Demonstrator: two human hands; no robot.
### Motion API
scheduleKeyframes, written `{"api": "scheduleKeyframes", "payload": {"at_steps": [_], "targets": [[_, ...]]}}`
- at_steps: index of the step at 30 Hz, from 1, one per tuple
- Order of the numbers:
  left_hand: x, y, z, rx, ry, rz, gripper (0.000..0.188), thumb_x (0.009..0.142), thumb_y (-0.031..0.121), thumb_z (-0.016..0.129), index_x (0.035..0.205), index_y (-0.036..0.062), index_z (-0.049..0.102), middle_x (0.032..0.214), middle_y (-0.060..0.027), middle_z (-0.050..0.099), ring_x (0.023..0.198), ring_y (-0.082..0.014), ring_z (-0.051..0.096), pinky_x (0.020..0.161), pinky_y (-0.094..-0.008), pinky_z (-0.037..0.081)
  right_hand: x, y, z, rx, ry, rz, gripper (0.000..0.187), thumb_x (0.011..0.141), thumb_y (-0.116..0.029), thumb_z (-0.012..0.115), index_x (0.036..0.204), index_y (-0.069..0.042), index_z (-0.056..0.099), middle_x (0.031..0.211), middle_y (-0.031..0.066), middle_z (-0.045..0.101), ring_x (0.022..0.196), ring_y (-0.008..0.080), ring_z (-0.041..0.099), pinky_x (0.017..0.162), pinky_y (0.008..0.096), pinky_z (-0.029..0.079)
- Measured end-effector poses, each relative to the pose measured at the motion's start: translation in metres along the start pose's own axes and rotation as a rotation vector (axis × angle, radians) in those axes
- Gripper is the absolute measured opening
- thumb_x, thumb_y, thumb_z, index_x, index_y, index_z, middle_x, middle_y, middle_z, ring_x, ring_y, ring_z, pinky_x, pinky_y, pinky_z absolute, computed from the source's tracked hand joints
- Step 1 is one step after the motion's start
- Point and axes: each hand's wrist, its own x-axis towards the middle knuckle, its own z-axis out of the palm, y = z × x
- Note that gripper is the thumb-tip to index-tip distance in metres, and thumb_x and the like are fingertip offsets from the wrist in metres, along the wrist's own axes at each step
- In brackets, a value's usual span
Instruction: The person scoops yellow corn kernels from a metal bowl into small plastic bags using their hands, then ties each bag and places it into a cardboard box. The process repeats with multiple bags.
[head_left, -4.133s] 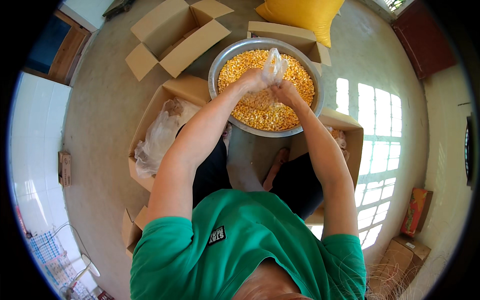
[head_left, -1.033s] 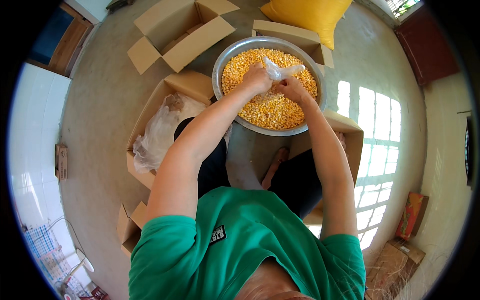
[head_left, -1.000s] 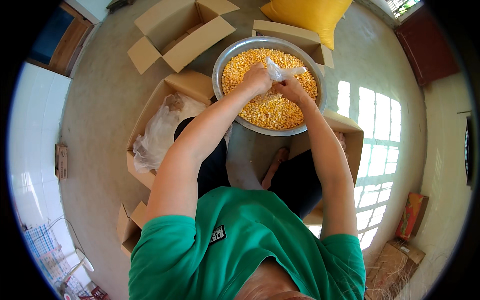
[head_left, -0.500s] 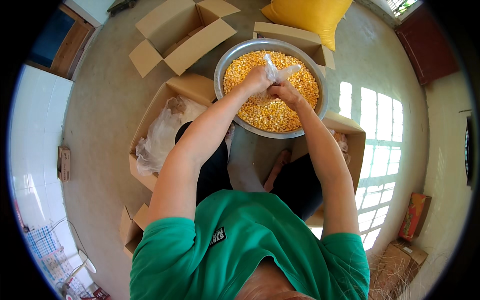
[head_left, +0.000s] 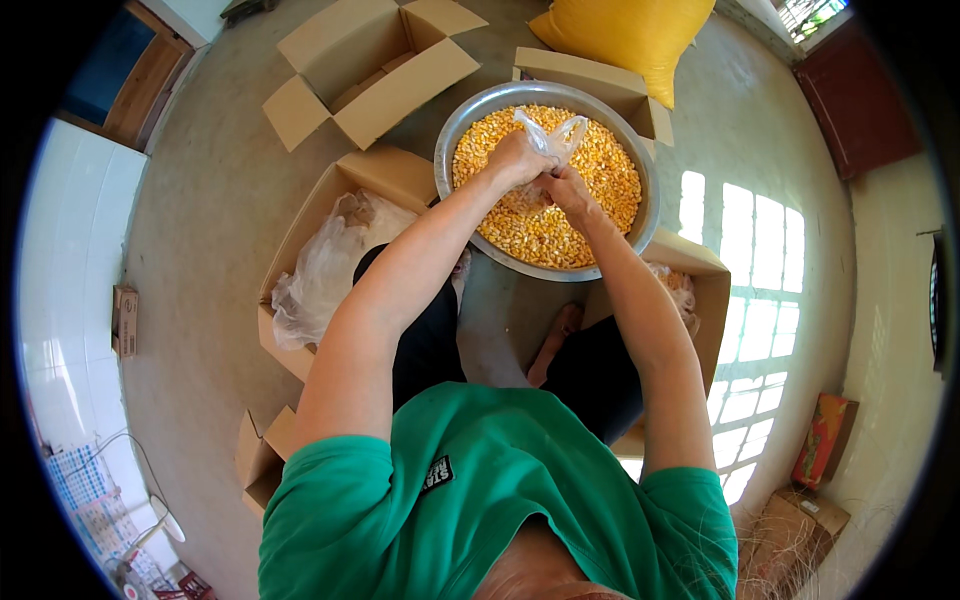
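A wide metal basin [head_left: 448, 150] full of loose corn kernels [head_left: 610, 190] stands in front of me. Over the kernels, my left hand [head_left: 518, 160] and my right hand [head_left: 568, 192] meet at a clear plastic bag [head_left: 566, 136]. Both hands are closed on its gathered neck, with the loose top sticking up beyond the fingers. The lower part of the bag hangs beneath the hands, close to the kernels; how much it holds is hard to make out.
An open cardboard box [head_left: 330, 178] with clear plastic bags [head_left: 340, 262] is by my left leg. Another box [head_left: 712, 300] by my right leg holds filled bags [head_left: 678, 290]. Beyond the basin are an open carton [head_left: 405, 95] and a yellow sack [head_left: 625, 40].
The loose top of the bag, which pointed right in one twist, now stands up in two spread loops. Both hands remain together over the basin.
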Motion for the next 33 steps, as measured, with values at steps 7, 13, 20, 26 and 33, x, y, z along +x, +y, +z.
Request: {"api": "scheduleKeyframes", "payload": {"at_steps": [7, 13, 20, 26, 33], "targets": [[-0.012, 0.027, -0.04, 0.274, -0.037, 0.082, 0.042, 0.062, 0.039, 0.078, 0.082, 0.0029, 0.07, 0.081, -0.0147, 0.069, 0.077, -0.0268, 0.067, 0.071, -0.0355, 0.052, -0.001, -0.003, 0.003, 0.006, 0.121, 0.009, 0.018, 0.087, -0.014, 0.057, 0.098, -0.004, 0.068, 0.076, -0.0008, 0.061, 0.066, 0.0095, 0.052, 0.059, 0.0256, 0.04], [-0.043, 0.045, -0.063, 0.301, -0.406, 0.355, 0.024, 0.069, 0.021, 0.072, 0.086, 0.0067, 0.062, 0.09, -0.0124, 0.064, 0.086, -0.0284, 0.062, 0.079, -0.0396, 0.049, 0.005, 0.009, -0.011, -0.327, -0.118, -0.44, 0.022, 0.083, -0.013, 0.058, 0.102, -0.004, 0.064, 0.091, 0.0072, 0.062, 0.081, 0.0176, 0.058, 0.069, 0.0293, 0.047], [-0.023, 0.0, -0.009, 0.555, -0.215, 0.728, 0.062, 0.07, 0.003, 0.064, 0.128, 0.0067, 0.044, 0.115, -0.0148, 0.057, 0.112, -0.0328, 0.053, 0.093, -0.0424, 0.045, 0.027, 0.023, -0.003, -0.568, 0.049, -0.435, 0.028, 0.09, -0.014, 0.052, 0.115, -0.003, 0.059, 0.107, 0.0151, 0.064, 0.096, 0.021, 0.06, 0.082, 0.0316, 0.048], [-0.016, 0.004, -0.025, 0.709, -0.15, 0.482, 0.037, 0.079, 0.006, 0.058, 0.117, 0.0055, 0.055, 0.106, -0.0159, 0.063, 0.105, -0.0329, 0.058, 0.087, -0.0431, 0.048, -0.002, -0.014, 0.008, -0.363, 0.093, -0.059, 0.026, 0.087, -0.017, 0.057, 0.106, -0.002, 0.066, 0.08, 0.0057, 0.063, 0.069, 0.013, 0.055, 0.062, 0.028, 0.043], [-0.013, 0.004, -0.035, 0.571, -0.369, 0.273, 0.023, 0.085, 0.021, 0.057, 0.095, 0.0021, 0.065, 0.094, -0.0179, 0.067, 0.092, -0.0323, 0.064, 0.079, -0.0424, 0.049, -0.004, -0.013, 0.014, -0.061, 0.03, -0.07, 0.025, 0.086, -0.012, 0.056, 0.108, -0.006, 0.067, 0.072, -0.0032, 0.058, 0.06, 0.0057, 0.048, 0.051, 0.0228, 0.037]]}}
